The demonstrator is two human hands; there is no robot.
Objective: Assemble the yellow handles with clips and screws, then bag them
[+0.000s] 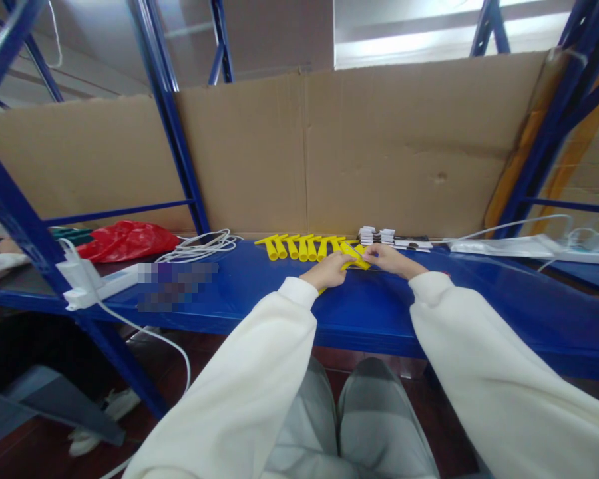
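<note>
My left hand is closed around a yellow T-shaped plastic piece with a tube-like handle; a bit of yellow shows below the fingers. My right hand meets it from the right, its fingertips pinched at a thin, light-coloured strip over the yellow part. What exactly the strip is, I cannot make out. Just left of and behind my hands, several similar yellow T-shaped pieces lie in a row, round ends towards me. Behind my right hand stand small stacks of white pieces, with flat black-and-white pieces beside them.
A blue shelf top carries everything, with a cardboard panel behind. To the left are a red plastic bag, coiled white cable and a power strip. Another white strip lies right. Blue uprights flank me; someone sits far left.
</note>
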